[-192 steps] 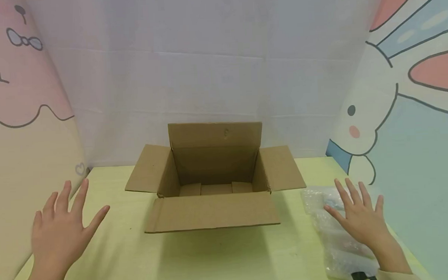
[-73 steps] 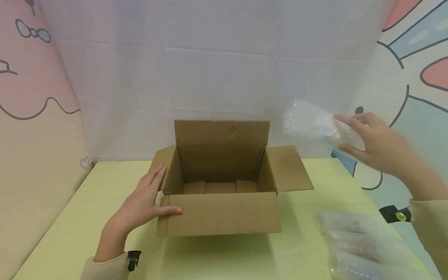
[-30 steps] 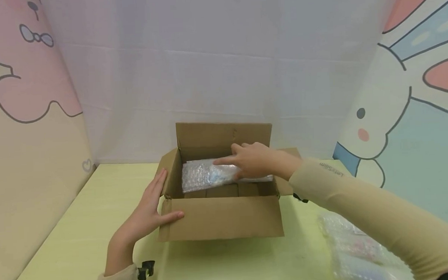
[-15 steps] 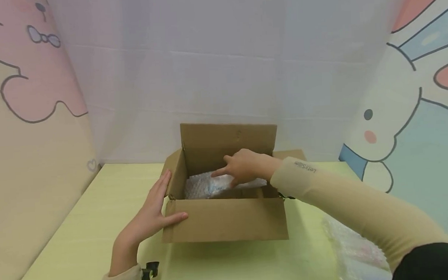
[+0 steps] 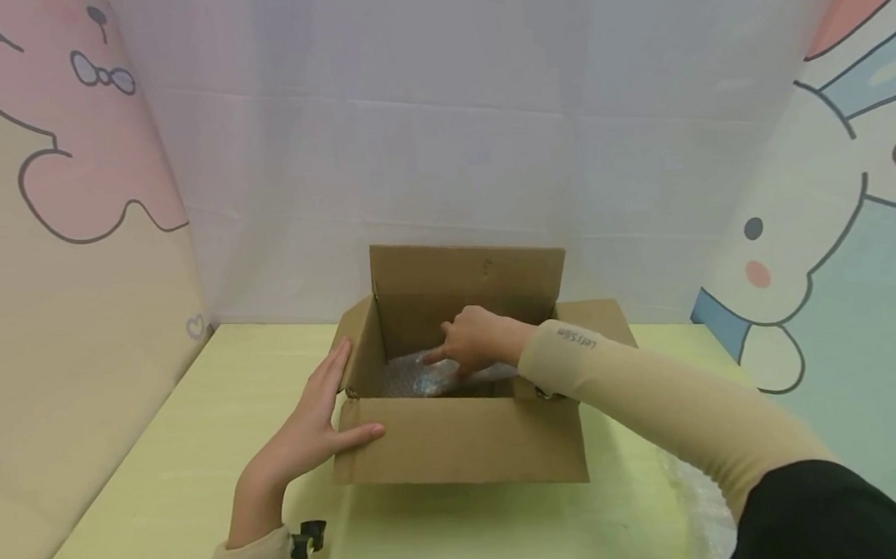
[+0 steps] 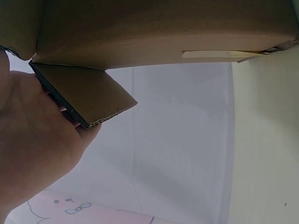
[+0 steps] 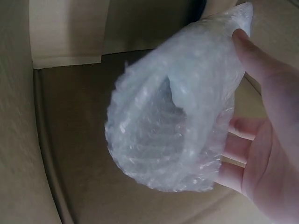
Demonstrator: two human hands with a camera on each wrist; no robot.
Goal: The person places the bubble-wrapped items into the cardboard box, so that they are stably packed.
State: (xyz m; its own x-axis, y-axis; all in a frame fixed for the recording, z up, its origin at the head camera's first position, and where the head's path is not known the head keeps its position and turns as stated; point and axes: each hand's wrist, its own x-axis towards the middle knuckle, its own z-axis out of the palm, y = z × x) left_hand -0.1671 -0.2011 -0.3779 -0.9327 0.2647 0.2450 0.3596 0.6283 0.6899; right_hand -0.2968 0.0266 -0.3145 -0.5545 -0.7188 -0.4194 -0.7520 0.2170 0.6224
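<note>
An open cardboard box (image 5: 458, 442) stands on the table. My left hand (image 5: 304, 427) rests at its front left corner: fairly straight fingers lie along the outside of the left flap (image 6: 86, 91), and the thumb touches the front flap. Inside the box, my right hand (image 5: 479, 341) holds a clear bubble-wrap package (image 7: 163, 116). In the right wrist view the thumb is on one side of the wrap and the fingers are on the other. That package lies low in the box, partly hidden by the hand; what is wrapped in it cannot be made out.
More bubble wrap (image 5: 702, 510) lies at the table's right edge, mostly hidden by the right sleeve. The yellow-green table (image 5: 163, 459) meets a white cloth backdrop (image 5: 450, 146). Cartoon-printed panels flank it on both sides.
My right hand took a bubble-wrap package from the right, brought it over the box and lowered it inside. My left hand moved from above the table onto the box's left corner.
</note>
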